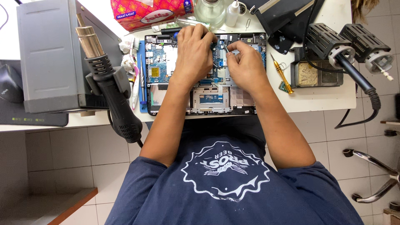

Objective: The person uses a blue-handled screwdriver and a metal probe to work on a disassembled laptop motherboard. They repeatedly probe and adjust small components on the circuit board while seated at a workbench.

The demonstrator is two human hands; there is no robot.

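Both hands' fingers pinch tools over opened laptop (208, 93); hot-air gun (110, 89), screwdriver (282, 74) flank.

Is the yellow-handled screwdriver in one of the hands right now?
No, the yellow-handled screwdriver lies on the white table, apart from the right hand.

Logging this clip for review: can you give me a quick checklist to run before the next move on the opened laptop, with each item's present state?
1. Both hands over the opened laptop: ok; left hand, right hand.
2. Thin tool in right-hand grip: ok.
3. What the left hand holds: cannot tell, fingers cover it.
4. Hot-air gun parked clear of the hands: ok.
5. Yellow screwdriver lying loose on the table: ok.
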